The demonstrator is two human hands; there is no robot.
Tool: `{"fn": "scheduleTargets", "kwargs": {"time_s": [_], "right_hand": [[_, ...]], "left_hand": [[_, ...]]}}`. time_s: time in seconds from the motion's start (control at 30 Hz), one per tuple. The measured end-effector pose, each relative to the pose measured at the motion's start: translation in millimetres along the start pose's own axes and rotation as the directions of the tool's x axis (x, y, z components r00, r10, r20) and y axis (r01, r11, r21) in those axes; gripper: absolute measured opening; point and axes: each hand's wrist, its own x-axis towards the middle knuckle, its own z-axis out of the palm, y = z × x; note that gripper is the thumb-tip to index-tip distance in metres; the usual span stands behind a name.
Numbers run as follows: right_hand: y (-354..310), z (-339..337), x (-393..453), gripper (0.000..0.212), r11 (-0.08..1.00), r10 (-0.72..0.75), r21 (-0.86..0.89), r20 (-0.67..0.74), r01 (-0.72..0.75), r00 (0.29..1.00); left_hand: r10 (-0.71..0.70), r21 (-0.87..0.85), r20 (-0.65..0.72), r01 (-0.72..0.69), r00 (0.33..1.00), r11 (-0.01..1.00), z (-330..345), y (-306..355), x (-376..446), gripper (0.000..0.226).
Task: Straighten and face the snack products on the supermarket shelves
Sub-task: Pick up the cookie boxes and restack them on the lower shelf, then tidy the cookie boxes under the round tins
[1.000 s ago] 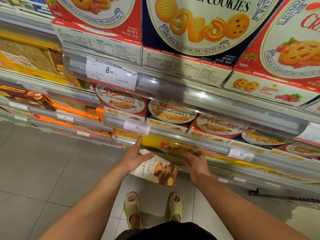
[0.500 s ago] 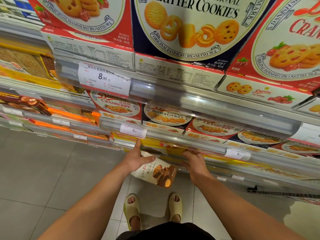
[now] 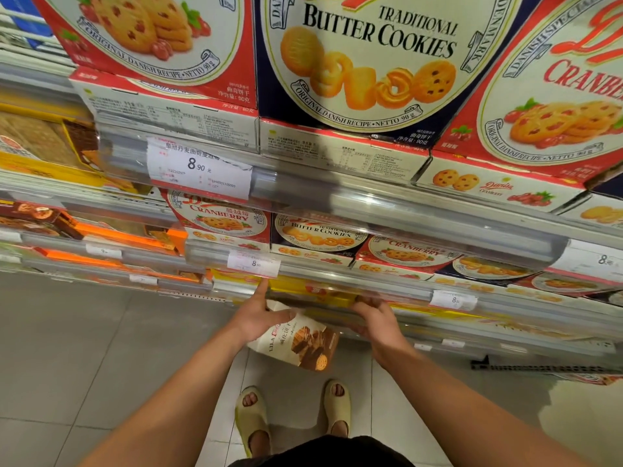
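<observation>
A white snack box point(image 3: 296, 342) printed with brown wafers and a round biscuit sits tilted at the front edge of a low shelf point(image 3: 381, 299), its lower end hanging out over the tiled floor point(image 3: 84, 348). The left hand point(image 3: 258, 320) grips the box's upper left corner: the thumb lies across its face, the forefinger points straight up to the shelf rail just under a price tag point(image 3: 253, 263), and the other fingers are hidden behind the box. The right hand point(image 3: 376, 320) reaches under the same rail at the box's right side, fingers curled; whether they clamp on the box or on yellow packs point(image 3: 323, 291) behind it, I cannot tell. On the shelf above stand small cranberry boxes point(image 3: 220, 221) and butter cookie boxes point(image 3: 318, 232). Higher up, a large butter cookie box point(image 3: 364, 62) stands between 2 red cranberry ones. Below, 2 feet in pale slides point(image 3: 252, 419) stand on the floor.
</observation>
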Motion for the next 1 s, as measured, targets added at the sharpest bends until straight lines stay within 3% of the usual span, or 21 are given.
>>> {"fn": "scheduleTargets", "kwargs": {"time_s": [0.1,0.23,0.27,0.33,0.4,0.47,0.6,0.77,0.9,1.0], "right_hand": [[-1.8,-2.0,-7.5,0.027,0.996,-0.042,-0.071,0.059,0.046,0.997],[-4.2,-2.3,-23.4,0.042,0.978,-0.099,-0.178,0.089,0.113,0.991],[-2.6,-4.2,-28.5,0.047,0.966,-0.11,-0.228,0.071,0.124,0.991],[6.1,-11.7,-37.7,0.053,0.921,-0.115,-0.371,0.034,0.119,0.993],[21.2,-22.9,-46.7,0.044,0.86,-0.126,-0.493,0.037,0.128,0.991],[38.2,-36.1,-57.3,0.036,0.83,-0.127,-0.543,0.04,0.129,0.991],[61.6,-63.3,-78.5,0.048,0.911,-0.037,-0.411,0.026,0.044,0.999],[64.6,-111.7,-92.7,0.054,0.995,-0.089,-0.046,0.064,0.092,0.994],[63.1,-171.6,-113.2,0.049,0.974,-0.224,-0.013,0.029,0.224,0.974],[71.3,-228.2,-128.7,0.055,0.96,-0.28,-0.03,-0.06,0.279,0.958]], "left_hand": [[0.056,0.047,0.007,-0.056,0.998,0.997,-3.4,3.4,-4.7,0.088],[0.096,0.066,-0.037,-0.093,0.995,0.993,-7.2,-9.2,-11.8,0.111],[0.087,0.071,-0.071,-0.082,0.994,0.994,-5.7,-14.3,-13.6,0.107],[0.077,0.092,-0.13,-0.065,0.989,0.994,-3.0,-21.2,-20.8,0.072],[0.071,0.086,-0.164,-0.057,0.984,0.995,3.8,-24.2,-31.6,0.042],[0.069,0.092,-0.161,-0.054,0.984,0.994,11.9,-21.6,-43.5,0.033],[0.139,0.014,0.001,-0.139,0.99,0.99,34.8,-1.2,-62.8,0.034],[0.172,-0.114,0.152,-0.156,0.973,0.981,73.8,49.2,-78.8,0.049],[0.191,-0.021,0.23,-0.192,0.954,0.981,118.1,91.8,-80.4,0.04],[0.247,0.094,0.177,-0.266,0.953,0.96,172.2,120.8,-84.6,0.031]]}}
